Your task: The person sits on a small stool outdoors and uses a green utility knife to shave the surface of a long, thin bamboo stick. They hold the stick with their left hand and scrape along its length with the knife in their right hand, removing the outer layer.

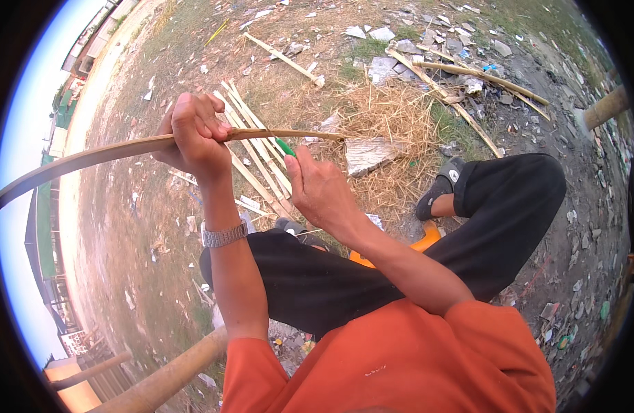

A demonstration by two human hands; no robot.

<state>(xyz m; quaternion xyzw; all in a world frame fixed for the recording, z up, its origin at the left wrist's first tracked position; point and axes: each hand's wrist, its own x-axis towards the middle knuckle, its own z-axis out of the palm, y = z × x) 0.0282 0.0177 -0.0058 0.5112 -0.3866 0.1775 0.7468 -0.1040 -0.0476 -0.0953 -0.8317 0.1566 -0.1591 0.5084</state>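
My left hand point(193, 134), with a metal watch point(224, 235) on its wrist, is closed round a long, curved bamboo strip point(110, 150). The strip runs from the far left edge across to a pale wooden block point(372, 155) on the ground, its tip close to the block. In my right hand point(324, 189) is a knife with a green handle point(285, 146), the thumb along the handle. Its thin, dark blade meets the strip just right of my left hand; exactly how it touches is hard to see.
Several pale split strips point(262, 165) lie beneath my hands. Shavings point(392, 113) heap around the block. More bamboo pieces point(482, 73) and broken rubble lie at the far right. A thick pole point(169, 372) crosses at lower left, another point(606, 108) at right. Something orange point(427, 237) sits between my legs.
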